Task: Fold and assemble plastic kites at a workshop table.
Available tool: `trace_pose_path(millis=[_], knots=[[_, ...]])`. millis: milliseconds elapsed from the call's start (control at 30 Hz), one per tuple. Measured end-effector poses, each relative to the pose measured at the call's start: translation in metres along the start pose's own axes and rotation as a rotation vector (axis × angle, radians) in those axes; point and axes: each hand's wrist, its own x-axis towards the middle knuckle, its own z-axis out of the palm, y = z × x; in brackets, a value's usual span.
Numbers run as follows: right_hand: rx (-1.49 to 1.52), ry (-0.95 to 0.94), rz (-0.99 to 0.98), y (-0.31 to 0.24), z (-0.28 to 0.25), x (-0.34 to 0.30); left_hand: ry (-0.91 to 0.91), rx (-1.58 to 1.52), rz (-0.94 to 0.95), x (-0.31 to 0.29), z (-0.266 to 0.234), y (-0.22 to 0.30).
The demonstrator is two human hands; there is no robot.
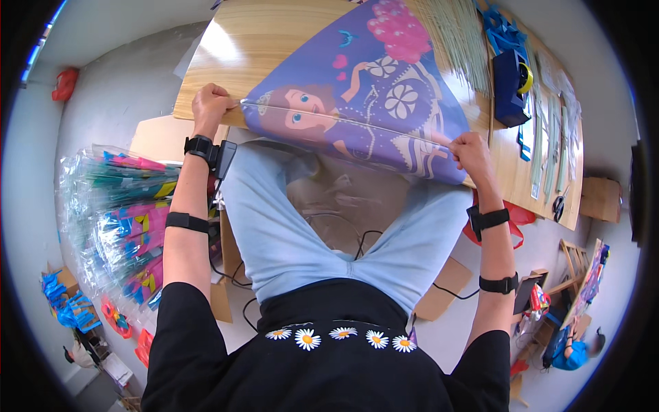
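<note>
A purple triangular kite sail (274,144), printed with a cartoon princess and pink flowers, lies on the wooden table, its near edge hanging over my lap. Across it runs a thin pale rod (384,127), from the sail's left tip to its right side. My left hand (211,106) is closed in a pinch at the rod's left end, just off the sail's tip. Fingers of my right hand (471,154) pinch the rod's other end over the right edge of the sail. The fingertips partly hide both rod ends.
Many thin pale sticks (456,41) lie on the table (508,165) behind the sail. A dark blue tape dispenser (511,89) with yellow tape stands at the right, near scissors (559,204). Plastic-wrapped colourful bundles (130,226) are at my left. Another person (573,350) sits far right.
</note>
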Motion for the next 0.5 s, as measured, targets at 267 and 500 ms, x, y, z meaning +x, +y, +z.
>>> trace_pose_path(millis=[267,500], knots=[[-0.075,0.031,-0.050,0.012,0.010,0.010,-0.003,-0.016,-0.012,-0.002,0.002,0.005],[-0.164,0.014,0.034,0.010,0.012,0.017,-0.004,-0.023,-0.015,-0.003,0.000,0.006]])
